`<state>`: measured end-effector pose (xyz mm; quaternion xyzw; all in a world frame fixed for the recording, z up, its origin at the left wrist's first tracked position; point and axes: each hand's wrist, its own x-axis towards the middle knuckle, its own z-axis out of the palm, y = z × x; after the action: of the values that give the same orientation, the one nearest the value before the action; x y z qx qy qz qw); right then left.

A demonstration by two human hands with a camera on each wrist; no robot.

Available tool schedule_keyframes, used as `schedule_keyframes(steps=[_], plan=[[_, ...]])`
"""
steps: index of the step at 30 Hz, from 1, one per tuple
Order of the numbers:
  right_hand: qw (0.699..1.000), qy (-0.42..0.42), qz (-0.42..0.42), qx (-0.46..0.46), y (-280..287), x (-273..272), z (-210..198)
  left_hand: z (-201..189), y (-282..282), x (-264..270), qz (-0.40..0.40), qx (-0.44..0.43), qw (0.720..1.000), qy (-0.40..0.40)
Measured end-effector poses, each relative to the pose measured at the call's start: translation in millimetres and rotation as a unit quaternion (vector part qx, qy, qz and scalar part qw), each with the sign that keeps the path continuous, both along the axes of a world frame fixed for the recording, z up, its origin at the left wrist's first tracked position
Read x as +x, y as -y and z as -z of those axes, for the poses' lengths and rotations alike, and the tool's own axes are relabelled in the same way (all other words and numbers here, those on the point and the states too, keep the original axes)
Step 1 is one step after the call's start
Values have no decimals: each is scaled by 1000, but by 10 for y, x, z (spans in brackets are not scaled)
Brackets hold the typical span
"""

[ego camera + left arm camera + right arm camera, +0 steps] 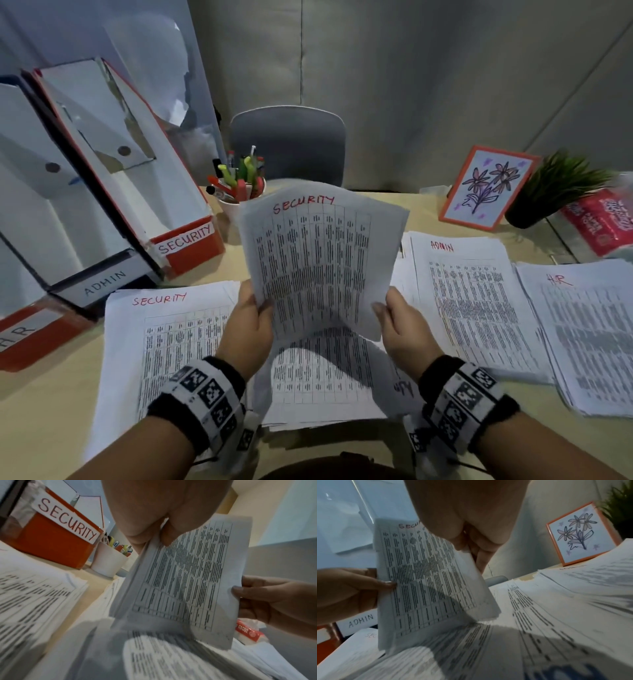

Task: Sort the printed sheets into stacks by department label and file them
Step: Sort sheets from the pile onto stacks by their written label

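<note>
Both hands hold up a thin bundle of printed sheets (318,260) headed SECURITY in red, above the desk's middle. My left hand (262,305) pinches its lower left edge, thumb on the front (154,538). My right hand (382,308) pinches the lower right edge (469,545). Under the bundle lies a pile of printed sheets (325,377). A SECURITY stack (164,342) lies to the left, an ADMIN stack (472,301) to the right and an HR stack (589,325) at the far right. File boxes labelled SECURITY (185,240), ADMIN (102,284) and HR (20,335) stand at the left.
A white cup of pens (236,202) stands just behind the held bundle, beside the SECURITY box. At the back right are a framed flower drawing (486,188), a potted plant (555,192) and a red paper-towel pack (603,222). A grey chair (287,147) stands behind the desk.
</note>
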<state>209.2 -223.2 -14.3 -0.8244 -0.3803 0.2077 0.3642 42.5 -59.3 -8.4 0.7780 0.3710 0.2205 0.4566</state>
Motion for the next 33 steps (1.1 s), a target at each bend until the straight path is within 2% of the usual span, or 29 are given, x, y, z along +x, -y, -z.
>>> schedule_keyframes(steps=[5,11,15,19,23,29,31,33], plan=[[1000,10,15,-1,-11,-21,5,135,-17,3,-21,-19,999,-32],[999,-9,35,0,-79,17,-72,7,-77,-48,-49,-7,999,4],[996,-87,-6,1,-255,-28,-225,-96,-195,-219,-90,-22,996,10],[985,-147,-69,-66,-531,-157,-228,-86,-348,-521,-138,-64,988,-4],[963,-175,-133,-152,-867,-397,-143,3,-533,-918,-205,-58,975,-61],[934,-202,-192,-223,-1294,-878,14,173,-672,-1592,-318,-91,937,-113],[922,-220,-203,-246,-1377,-1038,52,245,-702,-1772,-316,-99,929,-165],[911,-204,-219,-282,-1426,-1162,101,342,-737,-1906,-290,-94,922,-236]])
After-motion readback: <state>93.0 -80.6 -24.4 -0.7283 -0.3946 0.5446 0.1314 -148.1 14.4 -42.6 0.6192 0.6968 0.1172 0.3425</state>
